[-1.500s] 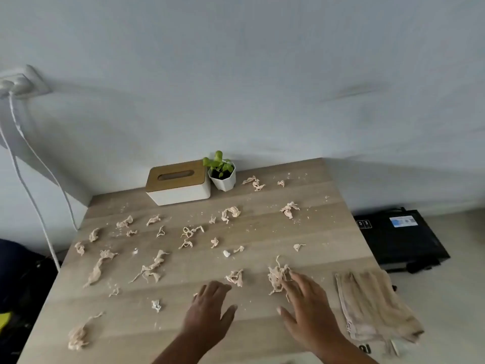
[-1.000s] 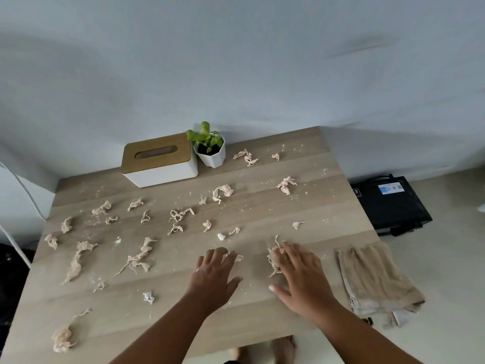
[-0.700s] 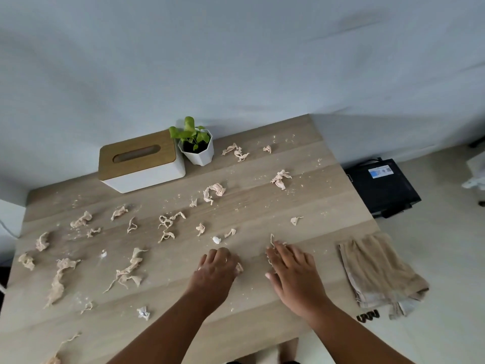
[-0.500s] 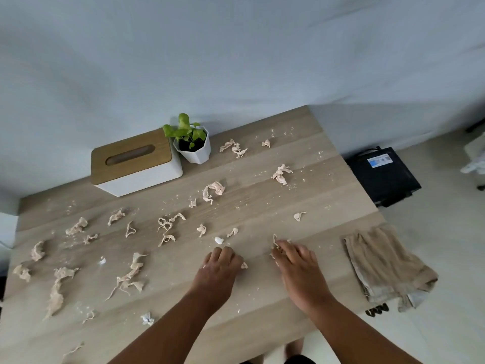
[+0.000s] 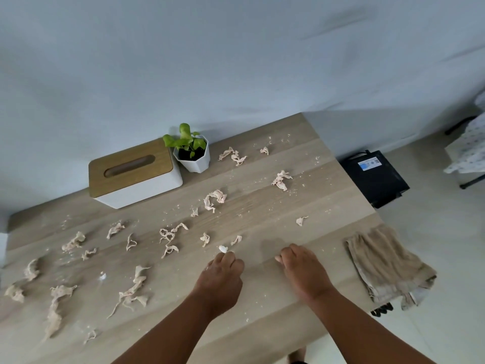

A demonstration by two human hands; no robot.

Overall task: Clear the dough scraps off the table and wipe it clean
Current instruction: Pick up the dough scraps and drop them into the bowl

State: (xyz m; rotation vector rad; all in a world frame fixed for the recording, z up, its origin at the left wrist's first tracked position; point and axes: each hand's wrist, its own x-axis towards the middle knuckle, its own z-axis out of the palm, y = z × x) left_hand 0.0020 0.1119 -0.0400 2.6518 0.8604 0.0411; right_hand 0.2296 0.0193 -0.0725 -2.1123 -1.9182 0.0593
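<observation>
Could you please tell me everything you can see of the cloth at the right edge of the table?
The cloth is a beige, ribbed, towel-like fabric, loosely folded into a rumpled oblong. It lies flat at the right edge of the wooden table, its outer part apparently overhanging the edge, with a paler frayed corner nearest the camera. Neither hand touches it; the right hand rests just beside it.

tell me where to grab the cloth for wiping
Grip the cloth at its folded far-left corner, which lies flat on the table, coming from above with the right hand. Its near-right end droops off the edge, so pulling there would probably drag it down.
</observation>
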